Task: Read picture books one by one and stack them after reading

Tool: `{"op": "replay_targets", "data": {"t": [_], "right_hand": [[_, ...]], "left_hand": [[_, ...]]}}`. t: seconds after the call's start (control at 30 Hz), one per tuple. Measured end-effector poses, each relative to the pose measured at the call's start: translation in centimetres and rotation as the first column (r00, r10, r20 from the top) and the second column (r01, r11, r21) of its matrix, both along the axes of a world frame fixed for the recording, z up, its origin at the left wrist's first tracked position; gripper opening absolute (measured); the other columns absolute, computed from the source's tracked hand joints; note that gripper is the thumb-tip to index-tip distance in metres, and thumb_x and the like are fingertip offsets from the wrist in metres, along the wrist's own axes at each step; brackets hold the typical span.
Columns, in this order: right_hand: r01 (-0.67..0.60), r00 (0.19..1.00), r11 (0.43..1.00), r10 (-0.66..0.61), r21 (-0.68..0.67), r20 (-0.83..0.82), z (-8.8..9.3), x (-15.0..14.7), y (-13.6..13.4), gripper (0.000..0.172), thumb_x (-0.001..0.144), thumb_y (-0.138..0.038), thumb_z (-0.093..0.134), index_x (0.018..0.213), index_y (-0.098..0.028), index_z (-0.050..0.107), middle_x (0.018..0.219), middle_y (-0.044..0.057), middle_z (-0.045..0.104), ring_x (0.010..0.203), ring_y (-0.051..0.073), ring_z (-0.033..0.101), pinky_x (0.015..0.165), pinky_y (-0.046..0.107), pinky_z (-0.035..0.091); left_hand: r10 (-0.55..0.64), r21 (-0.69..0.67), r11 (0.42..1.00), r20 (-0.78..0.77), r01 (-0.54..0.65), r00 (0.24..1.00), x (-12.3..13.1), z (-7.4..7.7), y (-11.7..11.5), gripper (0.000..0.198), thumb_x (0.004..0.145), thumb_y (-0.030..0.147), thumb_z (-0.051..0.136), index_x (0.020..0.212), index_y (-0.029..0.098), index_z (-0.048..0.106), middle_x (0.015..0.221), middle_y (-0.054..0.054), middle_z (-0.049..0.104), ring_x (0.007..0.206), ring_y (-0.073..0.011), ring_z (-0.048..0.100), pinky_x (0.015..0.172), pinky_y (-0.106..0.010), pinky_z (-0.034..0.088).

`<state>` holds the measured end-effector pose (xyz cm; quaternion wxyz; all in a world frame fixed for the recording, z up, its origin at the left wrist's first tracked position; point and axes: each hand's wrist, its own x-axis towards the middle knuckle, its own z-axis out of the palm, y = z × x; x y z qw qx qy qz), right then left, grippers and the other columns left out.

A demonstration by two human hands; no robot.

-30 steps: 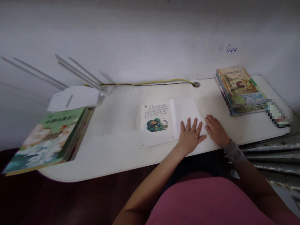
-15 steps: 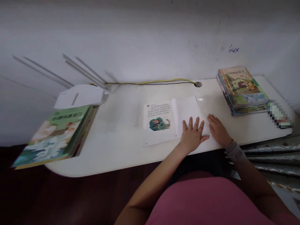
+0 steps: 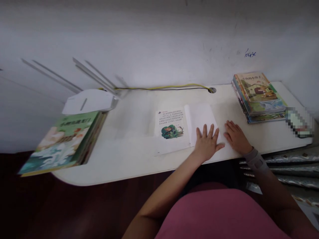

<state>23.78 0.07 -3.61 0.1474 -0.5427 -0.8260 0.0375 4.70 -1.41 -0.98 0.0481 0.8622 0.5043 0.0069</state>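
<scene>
A picture book (image 3: 171, 146) lies spread on the white table in front of me. Its left page carries printed text and a green leafy drawing; the right page is blank white. My left hand (image 3: 206, 143) rests flat across the lower part of the blank page, fingers spread. Just beyond the book's right edge, my right hand (image 3: 237, 137) lies palm down on the tabletop with its fingers stretched out and nothing in it. A grey band circles the right wrist.
A stack of picture books (image 3: 259, 89) stands at the back right, near a blurred-out object (image 3: 299, 122). At the left, another book stack (image 3: 62, 142) overhangs the table (image 3: 124, 159) edge beside a white router (image 3: 87, 101). A yellow cable (image 3: 174, 86) runs along the wall.
My right hand has shifted slightly right, away from the book's edge. A faint shiny sheet edge beside the blank page no longer shows. My left hand stays on the page.
</scene>
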Motion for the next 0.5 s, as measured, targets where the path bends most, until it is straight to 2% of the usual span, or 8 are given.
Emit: {"op": "replay_targets", "data": {"t": [0.13,0.33,0.5], "right_hand": [[0.009,0.996,1.000,-0.010,0.013,0.087,-0.1,-0.3,-0.2,0.053,0.097,-0.035,0.031,0.139,-0.005,0.040,0.147,0.022,0.039,0.139,0.029,0.030,0.109,0.051,0.029],[0.025,0.997,1.000,-0.026,0.007,0.077,0.2,-0.7,-0.3,0.053,0.098,-0.034,0.028,0.138,-0.002,0.042,0.146,0.024,0.039,0.139,0.030,0.031,0.110,0.050,0.029],[0.025,0.998,1.000,-0.025,0.006,0.054,0.3,-0.7,-0.3,0.053,0.098,-0.035,0.029,0.139,-0.004,0.041,0.146,0.023,0.039,0.139,0.030,0.031,0.109,0.051,0.029]], "left_hand": [[0.000,0.023,1.000,0.000,0.000,1.000,0.2,-0.3,-0.5,0.073,0.090,0.064,0.031,0.148,0.019,0.029,0.155,-0.015,0.023,0.141,-0.0435,0.018,0.106,-0.070,0.018],[0.003,0.072,0.997,0.021,-0.005,1.000,0.7,-0.7,-1.8,0.063,0.094,0.054,0.034,0.146,0.020,0.033,0.154,-0.015,0.026,0.140,-0.0426,0.021,0.106,-0.068,0.019],[-0.022,0.097,0.995,0.032,0.019,0.999,0.4,-0.9,-1.9,0.063,0.095,0.051,0.034,0.146,0.015,0.033,0.153,-0.016,0.028,0.141,-0.0395,0.021,0.109,-0.064,0.020]]}}
